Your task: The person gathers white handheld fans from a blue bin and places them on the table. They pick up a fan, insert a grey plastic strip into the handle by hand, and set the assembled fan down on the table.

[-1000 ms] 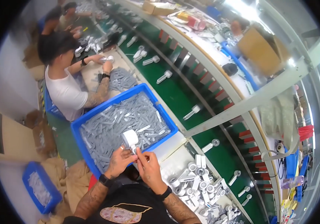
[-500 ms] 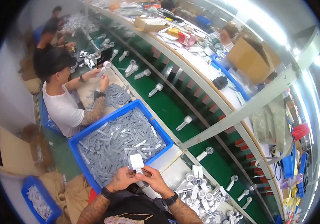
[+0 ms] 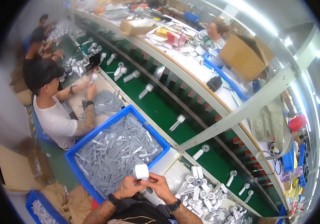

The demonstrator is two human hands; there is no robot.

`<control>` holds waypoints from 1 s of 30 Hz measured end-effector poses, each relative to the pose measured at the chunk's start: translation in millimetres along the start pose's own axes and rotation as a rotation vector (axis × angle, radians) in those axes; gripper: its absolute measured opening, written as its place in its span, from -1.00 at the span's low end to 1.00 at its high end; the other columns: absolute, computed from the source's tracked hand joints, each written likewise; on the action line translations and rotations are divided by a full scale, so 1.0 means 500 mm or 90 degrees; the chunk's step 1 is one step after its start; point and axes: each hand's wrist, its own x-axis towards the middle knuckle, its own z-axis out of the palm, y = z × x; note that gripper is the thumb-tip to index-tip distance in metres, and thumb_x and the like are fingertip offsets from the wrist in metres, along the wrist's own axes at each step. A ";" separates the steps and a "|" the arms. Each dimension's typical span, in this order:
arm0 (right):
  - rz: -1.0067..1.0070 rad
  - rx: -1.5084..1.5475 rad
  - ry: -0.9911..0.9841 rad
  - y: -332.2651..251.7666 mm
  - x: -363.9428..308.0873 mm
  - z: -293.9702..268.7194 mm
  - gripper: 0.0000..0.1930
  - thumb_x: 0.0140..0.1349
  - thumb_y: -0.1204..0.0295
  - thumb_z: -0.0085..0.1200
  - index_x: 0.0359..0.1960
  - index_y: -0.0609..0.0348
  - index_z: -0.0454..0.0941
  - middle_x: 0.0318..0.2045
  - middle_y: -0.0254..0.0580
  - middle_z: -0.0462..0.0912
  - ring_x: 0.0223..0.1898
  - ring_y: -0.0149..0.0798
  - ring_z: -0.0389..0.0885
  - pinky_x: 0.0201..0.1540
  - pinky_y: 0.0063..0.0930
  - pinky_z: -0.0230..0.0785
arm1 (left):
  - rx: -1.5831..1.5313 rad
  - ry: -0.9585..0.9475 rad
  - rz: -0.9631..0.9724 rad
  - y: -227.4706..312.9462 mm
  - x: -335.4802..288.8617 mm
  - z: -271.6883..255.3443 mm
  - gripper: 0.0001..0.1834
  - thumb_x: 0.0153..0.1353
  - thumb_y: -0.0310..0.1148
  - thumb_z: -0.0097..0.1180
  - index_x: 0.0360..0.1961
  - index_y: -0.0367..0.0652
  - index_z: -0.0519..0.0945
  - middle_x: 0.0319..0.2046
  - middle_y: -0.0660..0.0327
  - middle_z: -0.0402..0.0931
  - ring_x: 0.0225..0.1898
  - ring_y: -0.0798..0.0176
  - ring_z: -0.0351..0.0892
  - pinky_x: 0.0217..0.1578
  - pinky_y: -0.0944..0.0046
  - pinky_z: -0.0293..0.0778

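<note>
A small white handheld device with a thick round head point(image 3: 141, 171) is held up in front of me, near the close edge of a blue bin point(image 3: 154, 158). My left hand point(image 3: 128, 187) is closed around its lower part from the left. From the right, my right hand point(image 3: 159, 186) pinches the same part, fingertips almost meeting the left ones. The device's lower end is mostly hidden by my fingers. Heaped in the bin are many flat grey plastic strips point(image 3: 111, 153). A pile of similar white round-headed devices point(image 3: 201, 190) lies right of my right hand.
A green conveyor belt point(image 3: 160, 108) carries spaced-out white devices past the bench. At left, a co-worker in a white shirt point(image 3: 53, 115) handles a white piece beside loose grey strips. A pale metal post point(image 3: 238, 114) slants across the right. Another blue bin point(image 3: 33, 201) stands lower left.
The white device has tilted in my hands, its head now showing more of its round side. Both hands keep their grip. The whole view has shifted slightly; the co-worker's hands are a little lower.
</note>
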 end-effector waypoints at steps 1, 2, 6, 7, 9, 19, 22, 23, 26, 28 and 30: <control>0.002 0.040 -0.017 -0.008 0.005 -0.001 -0.53 0.36 0.52 0.29 0.27 0.39 0.52 0.01 -0.14 0.73 0.00 -0.36 0.70 0.11 -0.51 0.53 | 0.010 -0.018 -0.024 -0.017 0.007 -0.004 -0.58 0.22 -0.32 0.43 0.02 -0.36 0.67 -0.13 0.14 0.74 -0.12 0.33 0.72 -0.07 0.27 0.62; 0.005 0.044 -0.014 0.001 -0.003 0.004 -0.53 0.36 0.52 0.29 0.27 0.39 0.52 0.01 -0.14 0.73 0.00 -0.36 0.70 0.11 -0.51 0.53 | 0.019 -0.037 -0.047 -0.029 0.009 -0.006 -0.59 0.22 -0.33 0.43 0.02 -0.35 0.67 -0.13 0.14 0.74 -0.12 0.34 0.72 -0.08 0.27 0.62; -0.134 -0.150 0.093 0.022 -0.023 -0.003 -0.47 0.36 0.44 0.31 0.31 0.32 0.46 0.06 -0.13 0.69 0.08 -0.28 0.67 0.18 -0.44 0.49 | -0.105 -0.037 -0.101 -0.015 0.049 0.004 -0.44 0.22 -0.38 0.43 0.21 -0.32 0.55 -0.10 0.16 0.74 -0.10 0.34 0.72 -0.09 0.29 0.62; -0.253 -0.320 0.157 0.018 -0.029 -0.010 -0.42 0.33 0.37 0.34 0.33 0.27 0.44 0.03 -0.13 0.69 0.08 -0.19 0.67 0.21 -0.40 0.48 | -0.102 -0.039 -0.099 -0.013 0.062 0.013 -0.44 0.22 -0.38 0.43 0.21 -0.32 0.55 -0.10 0.16 0.74 -0.10 0.34 0.72 -0.09 0.29 0.62; -0.308 -0.534 0.247 -0.010 -0.060 -0.021 -0.40 0.17 0.32 0.45 0.25 0.14 0.55 -0.03 -0.08 0.67 0.02 -0.02 0.69 0.11 -0.26 0.54 | -0.131 -0.002 -0.124 -0.017 0.086 0.049 -0.33 0.22 -0.30 0.46 0.28 -0.34 0.48 -0.19 0.21 0.73 -0.17 0.35 0.71 -0.15 0.31 0.61; 0.062 -0.508 0.543 0.060 -0.126 -0.475 -0.59 0.24 0.09 0.32 -0.40 0.25 0.61 -0.53 0.10 0.60 -0.45 0.07 0.63 -0.35 -0.07 0.44 | 0.153 -0.097 -0.054 -0.016 0.148 0.205 -0.46 0.31 -0.24 0.37 0.24 -0.26 0.55 -0.09 0.13 0.72 -0.41 0.42 0.55 -0.30 0.34 0.53; -0.008 -0.690 0.574 0.140 -0.048 -0.765 -0.54 0.22 0.02 0.30 -0.46 0.26 0.63 -0.49 0.17 0.68 -0.41 0.21 0.68 -0.36 0.04 0.48 | 0.244 -0.170 -0.102 -0.067 0.121 0.178 -0.58 0.37 -0.29 0.31 0.18 -0.24 0.60 0.00 0.13 0.69 -0.42 0.44 0.55 -0.28 0.35 0.53; 0.034 -0.642 0.591 0.150 -0.026 -0.833 -0.58 0.22 0.07 0.30 -0.39 0.27 0.68 -0.37 0.22 0.73 -0.30 0.21 0.74 -0.22 0.02 0.56 | 0.256 -0.173 -0.107 -0.068 0.116 0.181 -0.62 0.37 -0.32 0.28 0.13 -0.28 0.59 -0.20 0.13 0.77 -0.46 0.36 0.59 -0.35 0.32 0.52; 0.199 -0.782 0.752 0.234 -0.043 -1.059 -0.48 0.11 -0.02 0.36 -0.27 0.32 0.74 -0.26 0.22 0.78 -0.11 0.21 0.78 0.03 -0.03 0.60 | 0.239 -0.235 -0.184 -0.082 0.111 0.193 -0.64 0.39 -0.30 0.26 0.11 -0.28 0.59 -0.27 0.13 0.76 -0.43 0.34 0.62 -0.33 0.30 0.54; 0.219 -0.776 0.692 0.257 -0.051 -1.106 -0.48 0.18 -0.05 0.29 -0.15 0.21 0.75 -0.29 0.23 0.75 -0.19 0.17 0.77 -0.09 0.02 0.60 | 0.236 -0.224 -0.198 -0.117 0.100 0.172 -0.65 0.40 -0.32 0.25 0.11 -0.28 0.59 -0.26 0.16 0.76 -0.39 0.37 0.63 -0.29 0.32 0.55; 0.209 -0.746 0.782 0.228 0.017 -0.980 -0.41 0.23 -0.10 0.24 -0.15 0.31 0.71 -0.17 0.29 0.71 -0.09 0.25 0.71 -0.04 0.11 0.55 | 0.255 -0.158 -0.235 -0.124 0.051 0.140 -0.67 0.42 -0.36 0.23 0.12 -0.30 0.59 -0.26 0.22 0.74 -0.29 0.44 0.65 -0.21 0.35 0.57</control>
